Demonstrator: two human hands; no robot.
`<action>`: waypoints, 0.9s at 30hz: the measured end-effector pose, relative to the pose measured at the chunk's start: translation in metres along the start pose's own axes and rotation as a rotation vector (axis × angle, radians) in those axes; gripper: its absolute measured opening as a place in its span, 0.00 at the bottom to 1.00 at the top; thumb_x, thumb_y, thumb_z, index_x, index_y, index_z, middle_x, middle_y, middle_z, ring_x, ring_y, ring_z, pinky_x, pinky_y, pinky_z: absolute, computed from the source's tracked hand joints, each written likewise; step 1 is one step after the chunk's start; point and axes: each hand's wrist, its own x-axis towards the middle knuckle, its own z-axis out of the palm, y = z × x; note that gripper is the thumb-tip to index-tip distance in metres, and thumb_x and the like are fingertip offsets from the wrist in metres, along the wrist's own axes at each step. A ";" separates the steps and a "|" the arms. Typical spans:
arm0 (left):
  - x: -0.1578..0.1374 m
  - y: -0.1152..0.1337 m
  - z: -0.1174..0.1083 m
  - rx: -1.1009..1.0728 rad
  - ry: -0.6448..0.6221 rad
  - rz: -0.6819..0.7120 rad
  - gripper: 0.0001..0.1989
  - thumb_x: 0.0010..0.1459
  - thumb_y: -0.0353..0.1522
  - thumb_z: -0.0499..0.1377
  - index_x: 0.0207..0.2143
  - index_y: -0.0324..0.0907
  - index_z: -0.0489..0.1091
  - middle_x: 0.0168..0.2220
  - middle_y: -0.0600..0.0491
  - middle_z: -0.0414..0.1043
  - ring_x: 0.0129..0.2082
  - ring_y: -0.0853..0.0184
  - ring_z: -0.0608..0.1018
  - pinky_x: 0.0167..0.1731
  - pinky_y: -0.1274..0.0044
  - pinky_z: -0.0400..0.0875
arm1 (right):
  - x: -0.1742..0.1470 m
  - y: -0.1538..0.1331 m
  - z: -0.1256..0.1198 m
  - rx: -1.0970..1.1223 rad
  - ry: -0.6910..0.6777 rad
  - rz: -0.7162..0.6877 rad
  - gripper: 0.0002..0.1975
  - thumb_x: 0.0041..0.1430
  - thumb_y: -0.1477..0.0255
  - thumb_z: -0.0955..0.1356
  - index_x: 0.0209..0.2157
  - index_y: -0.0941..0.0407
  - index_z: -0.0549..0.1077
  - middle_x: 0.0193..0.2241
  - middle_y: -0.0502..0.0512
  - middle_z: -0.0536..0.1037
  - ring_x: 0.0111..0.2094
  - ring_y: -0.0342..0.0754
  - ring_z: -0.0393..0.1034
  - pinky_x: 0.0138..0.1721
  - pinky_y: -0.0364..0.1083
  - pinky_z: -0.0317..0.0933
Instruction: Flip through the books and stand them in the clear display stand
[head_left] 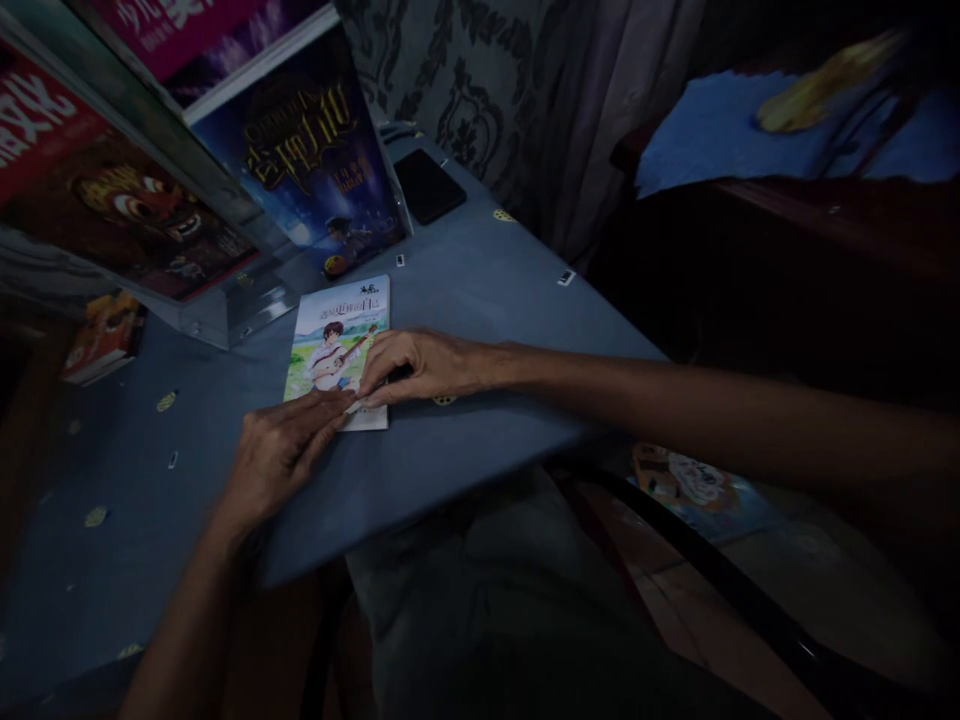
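A small paperback book lies face up on the table, its pale cover showing a drawn figure with a guitar. My left hand rests over the book's lower left part, fingers stretched out and thumb close beside them. From the right, my right hand reaches onto the lower cover with thumb and fingers pinched together. The fingertips of both hands meet there, and whatever is between the right fingertips is too small and dark to make out. Both hands hide part of the cover's lower half.
A grey-blue cloth covers the table. Behind the book stand a dark blue book and a red book on a clear stand. A black phone lies behind them. At left is a small orange book; a chair arm curves at lower right.
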 end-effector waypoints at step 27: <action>0.002 0.004 -0.006 -0.011 -0.062 -0.021 0.17 0.71 0.37 0.52 0.48 0.46 0.80 0.48 0.51 0.82 0.49 0.60 0.83 0.47 0.73 0.79 | 0.000 0.000 0.000 -0.009 -0.004 -0.027 0.05 0.63 0.75 0.72 0.40 0.59 0.82 0.37 0.55 0.83 0.41 0.44 0.74 0.47 0.45 0.65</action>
